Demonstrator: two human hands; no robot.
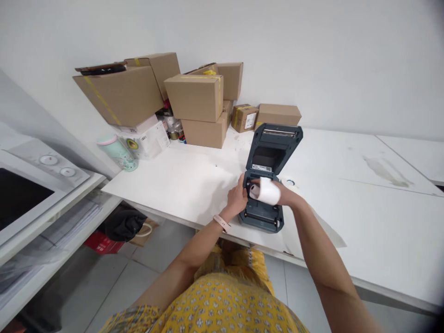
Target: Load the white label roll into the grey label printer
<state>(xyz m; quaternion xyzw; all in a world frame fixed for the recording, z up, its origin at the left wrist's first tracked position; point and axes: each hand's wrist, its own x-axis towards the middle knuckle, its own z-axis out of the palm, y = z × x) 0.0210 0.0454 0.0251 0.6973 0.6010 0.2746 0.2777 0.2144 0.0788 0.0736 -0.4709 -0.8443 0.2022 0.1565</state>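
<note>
With its lid already swung up, the dark grey plastic label printer (265,185) sits near the front edge of the white worktop (364,208). Right hand (282,193) grasps the white paper roll (266,191), held right over the open bay, not seated yet. Left hand (237,199) rests on the printer's left side, fingers curled at the bay; its grip is unclear. Roll seating and lid closing look left.

One head-worn view — looking forward and down, close over the table (364,222).
</note>
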